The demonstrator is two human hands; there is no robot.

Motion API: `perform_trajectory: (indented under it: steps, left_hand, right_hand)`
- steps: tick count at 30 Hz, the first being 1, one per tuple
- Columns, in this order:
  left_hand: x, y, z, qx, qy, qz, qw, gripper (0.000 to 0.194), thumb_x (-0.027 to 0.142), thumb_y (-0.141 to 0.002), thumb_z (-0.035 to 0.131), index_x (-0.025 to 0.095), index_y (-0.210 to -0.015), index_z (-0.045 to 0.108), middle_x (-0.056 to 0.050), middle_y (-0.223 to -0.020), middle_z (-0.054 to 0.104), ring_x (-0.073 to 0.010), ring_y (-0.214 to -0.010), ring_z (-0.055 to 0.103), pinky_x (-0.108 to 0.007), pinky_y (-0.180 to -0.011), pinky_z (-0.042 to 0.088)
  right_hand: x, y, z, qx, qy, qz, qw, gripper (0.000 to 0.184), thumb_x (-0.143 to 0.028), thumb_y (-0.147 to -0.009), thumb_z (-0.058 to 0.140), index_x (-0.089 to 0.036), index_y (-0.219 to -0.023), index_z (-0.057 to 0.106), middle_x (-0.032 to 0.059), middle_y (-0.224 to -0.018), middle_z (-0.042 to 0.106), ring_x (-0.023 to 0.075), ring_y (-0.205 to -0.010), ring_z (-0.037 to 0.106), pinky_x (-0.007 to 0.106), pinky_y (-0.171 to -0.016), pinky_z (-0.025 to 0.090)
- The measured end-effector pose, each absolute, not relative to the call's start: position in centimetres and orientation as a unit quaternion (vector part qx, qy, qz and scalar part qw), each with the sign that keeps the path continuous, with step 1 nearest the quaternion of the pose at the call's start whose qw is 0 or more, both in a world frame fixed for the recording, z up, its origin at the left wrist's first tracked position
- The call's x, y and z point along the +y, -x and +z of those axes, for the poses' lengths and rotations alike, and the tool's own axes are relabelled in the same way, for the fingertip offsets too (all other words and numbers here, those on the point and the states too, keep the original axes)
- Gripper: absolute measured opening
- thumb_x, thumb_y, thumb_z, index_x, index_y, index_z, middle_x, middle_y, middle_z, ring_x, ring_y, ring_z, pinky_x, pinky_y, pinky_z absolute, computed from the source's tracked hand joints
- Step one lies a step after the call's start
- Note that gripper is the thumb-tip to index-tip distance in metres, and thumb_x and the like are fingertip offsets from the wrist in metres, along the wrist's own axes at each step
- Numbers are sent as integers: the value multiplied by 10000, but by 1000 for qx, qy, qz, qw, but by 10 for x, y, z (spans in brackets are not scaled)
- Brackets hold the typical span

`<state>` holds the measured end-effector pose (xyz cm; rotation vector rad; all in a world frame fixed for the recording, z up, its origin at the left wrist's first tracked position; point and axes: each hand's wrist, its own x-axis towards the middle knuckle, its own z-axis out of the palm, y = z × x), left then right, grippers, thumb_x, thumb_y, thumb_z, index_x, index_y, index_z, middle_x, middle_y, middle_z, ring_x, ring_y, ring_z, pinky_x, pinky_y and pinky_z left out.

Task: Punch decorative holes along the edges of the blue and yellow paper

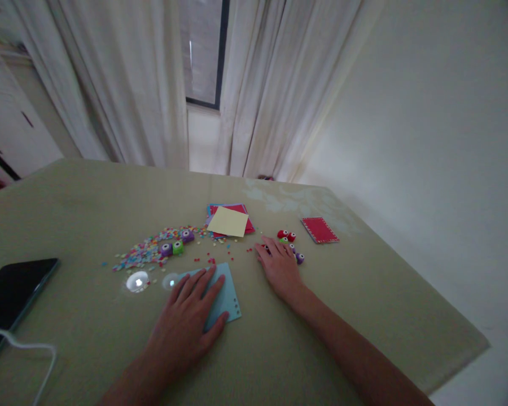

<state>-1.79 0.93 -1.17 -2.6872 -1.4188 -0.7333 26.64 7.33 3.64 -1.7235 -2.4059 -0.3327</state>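
My left hand (192,313) lies flat with spread fingers on a light blue square sheet (226,290), which has a row of small holes along its right edge. My right hand (281,268) reaches over a cluster of small eyed pieces; its fingers are stretched and apart. A red eyed piece (292,237) and a purple one (300,258) show around the fingers. Something red lies at the fingertips, partly hidden, and I cannot tell whether they touch it. Left of the hands, a green eyed piece (178,247) sits between two purple ones.
Colourful confetti dots (144,251) spread over the table at left. A pale yellow sheet (228,221) tops a stack of coloured squares. A red square with a stitched-looking border (320,230) lies at right. A dark tablet (12,293) and white cable (29,345) are at far left.
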Motion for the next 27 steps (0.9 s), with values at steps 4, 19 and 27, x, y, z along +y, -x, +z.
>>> perform_trajectory:
  steps: [4,19,27]
  left_hand:
    - [10,18,-10,-425,873,-239,1,633,481,-1037,642,305,-1633,522,-83,-1699,526,-343,-1479,544,-565,-1259,339]
    - [7,16,8,-407,885,-220,-43,503,474,-993,720,274,-1448,644,-90,-1414,709,-347,-1299,640,-551,-1174,444]
    - [5,14,-2,-438,870,-225,3,555,486,-1077,623,285,-1587,538,-88,-1650,569,-354,-1473,544,-559,-1195,420]
  right_hand:
    - [81,-229,43,-833,522,-95,156,335,-227,-1108,616,-225,-1430,707,143,-1584,647,327,-1397,610,511,-1167,463]
    - [138,-112,54,-917,365,26,159,174,-141,-1034,663,-194,-1195,702,109,-1205,771,280,-1177,656,404,-1051,522]
    - [50,-216,54,-799,475,195,314,299,-76,-802,720,-222,-1030,593,64,-1056,674,238,-967,641,349,-862,529]
